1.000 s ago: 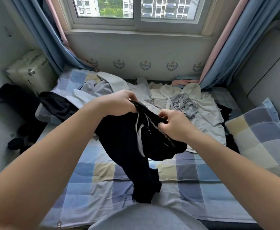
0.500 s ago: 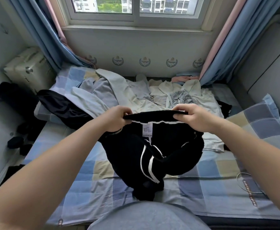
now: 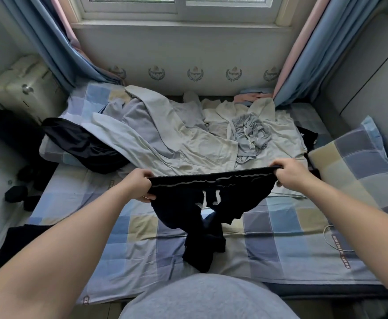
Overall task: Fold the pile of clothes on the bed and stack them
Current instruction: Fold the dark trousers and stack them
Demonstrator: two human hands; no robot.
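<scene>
I hold a pair of black trousers [image 3: 202, 203] up over the checked bed [image 3: 280, 245], stretched wide by the waistband. My left hand [image 3: 139, 185] grips the waistband's left end and my right hand [image 3: 289, 172] grips its right end. The legs hang down and their ends bunch on the sheet near the bed's front edge. White drawstrings dangle at the middle. Behind lies the pile of clothes [image 3: 165, 134]: pale grey and cream garments, a crumpled grey piece [image 3: 249, 132] on top, and a black garment [image 3: 82, 143] at the left.
A checked pillow [image 3: 359, 162] lies at the right by a padded grey wall. A cream suitcase [image 3: 25, 86] and dark items stand on the floor at the left. Blue and pink curtains hang either side of the window. A thin cable [image 3: 329, 238] lies on the sheet at right.
My hands moved apart and pulled the waistband out straight and wide. The bunched trousers now hang open below it, legs trailing on the sheet.
</scene>
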